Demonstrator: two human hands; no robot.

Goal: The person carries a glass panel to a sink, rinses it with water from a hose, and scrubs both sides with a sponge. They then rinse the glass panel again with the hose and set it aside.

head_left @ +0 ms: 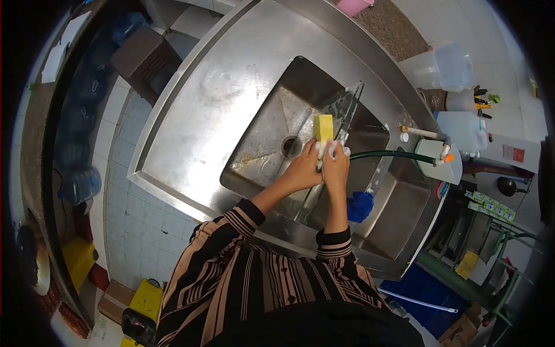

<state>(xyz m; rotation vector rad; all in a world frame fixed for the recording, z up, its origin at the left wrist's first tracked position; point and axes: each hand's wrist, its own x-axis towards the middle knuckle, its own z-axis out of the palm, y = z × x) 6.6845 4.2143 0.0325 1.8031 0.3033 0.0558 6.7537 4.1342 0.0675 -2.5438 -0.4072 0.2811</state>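
Over the large sink basin (257, 124), my left hand (303, 168) and my right hand (335, 165) are close together. A yellow sponge (323, 128) stands up from between the fingers, which are closed around its lower end, with white foam on them. A glass pane (312, 202) slants through the basin, beneath and behind my hands. The end of a dark green hose (393, 154) reaches my right hand; whether the fingers grip it is hidden. Left of the hands is the round drain (290, 147).
A blue cloth (359, 206) lies by the divider of the smaller basin (393, 214). A pipe with an orange-tipped tap (446, 157) is at the right. The steel counter (202, 115) spreads left; a brown stool (145, 61) stands beyond its edge.
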